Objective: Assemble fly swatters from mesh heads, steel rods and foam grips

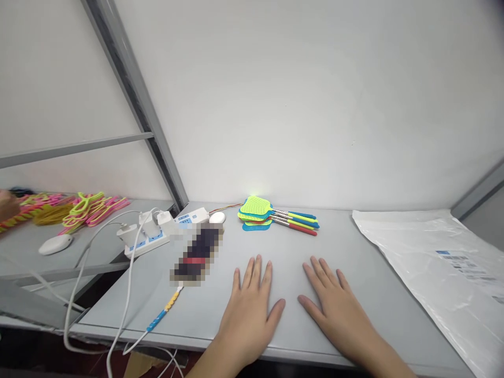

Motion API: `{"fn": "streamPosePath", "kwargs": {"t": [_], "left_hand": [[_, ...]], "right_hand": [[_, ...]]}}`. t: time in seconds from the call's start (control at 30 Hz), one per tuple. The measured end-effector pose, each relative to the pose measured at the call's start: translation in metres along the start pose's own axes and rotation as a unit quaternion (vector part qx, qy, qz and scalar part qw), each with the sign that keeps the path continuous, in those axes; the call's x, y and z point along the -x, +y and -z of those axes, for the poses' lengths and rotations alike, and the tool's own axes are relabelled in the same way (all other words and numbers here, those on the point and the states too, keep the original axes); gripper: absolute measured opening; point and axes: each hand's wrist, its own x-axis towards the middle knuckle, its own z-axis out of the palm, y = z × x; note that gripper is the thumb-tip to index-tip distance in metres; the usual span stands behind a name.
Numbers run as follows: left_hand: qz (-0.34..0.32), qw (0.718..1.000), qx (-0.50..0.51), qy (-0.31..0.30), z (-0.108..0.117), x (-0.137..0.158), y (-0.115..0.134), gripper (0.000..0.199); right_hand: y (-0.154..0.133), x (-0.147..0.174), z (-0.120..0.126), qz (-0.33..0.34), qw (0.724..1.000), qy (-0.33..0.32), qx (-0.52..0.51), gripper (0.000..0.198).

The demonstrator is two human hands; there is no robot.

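My left hand (250, 310) lies palm down on the grey tabletop (287, 257), its fingers straight and slightly spread. To its right, my right hand (334, 310) rests the same way, thumb turned inward. Neither holds anything, and a gap separates the two thumbs. Beyond my fingertips, near the wall, is a stack of fly swatters (255, 207) with green, blue and red mesh heads on the left. Their metal shafts and coloured handles (303, 220) point right. A pixelated dark phone-like object (197, 257) lies left of my left hand, joined to a white cable with yellow and blue sleeves (165, 310).
A white plastic mailing bag (429, 257) with a printed label covers the right side. Power strips (147, 244) with several plugs and white cables stand at left, near a small white round device (217, 218). Beyond the metal post (137, 100), another person's hand (8, 205) is near colourful cords (92, 210).
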Motion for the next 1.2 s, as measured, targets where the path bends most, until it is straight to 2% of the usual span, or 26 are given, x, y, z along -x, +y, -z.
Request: {"fn": "streamPosePath", "kwargs": {"t": [0.57, 0.77, 0.9, 0.97, 1.07, 1.2], "left_hand": [[-0.003, 0.999, -0.042, 0.001, -0.008, -0.005, -0.004, 0.065], [0.023, 0.999, -0.04, -0.01, -0.01, -0.02, 0.003, 0.067], [0.04, 0.999, -0.024, -0.016, 0.004, -0.052, 0.014, 0.067], [0.015, 1.0, -0.022, -0.012, 0.011, -0.079, 0.02, 0.07], [-0.054, 0.997, -0.043, 0.024, 0.016, -0.13, 0.023, 0.08], [-0.114, 0.989, -0.078, 0.052, 0.014, -0.196, 0.014, 0.097]], "right_hand": [[-0.004, -0.001, 0.012, -0.005, 0.999, -0.023, -0.041, 0.071], [-0.005, -0.002, 0.012, -0.007, 0.999, -0.027, -0.044, 0.071], [-0.004, -0.002, 0.009, -0.005, 0.999, -0.023, -0.035, 0.069], [-0.003, -0.003, 0.008, -0.001, 0.999, -0.019, -0.033, 0.068], [-0.001, -0.005, 0.007, 0.003, 0.999, -0.024, -0.031, 0.068], [0.0, -0.007, 0.005, 0.0, 0.999, -0.037, -0.027, 0.069]]}}
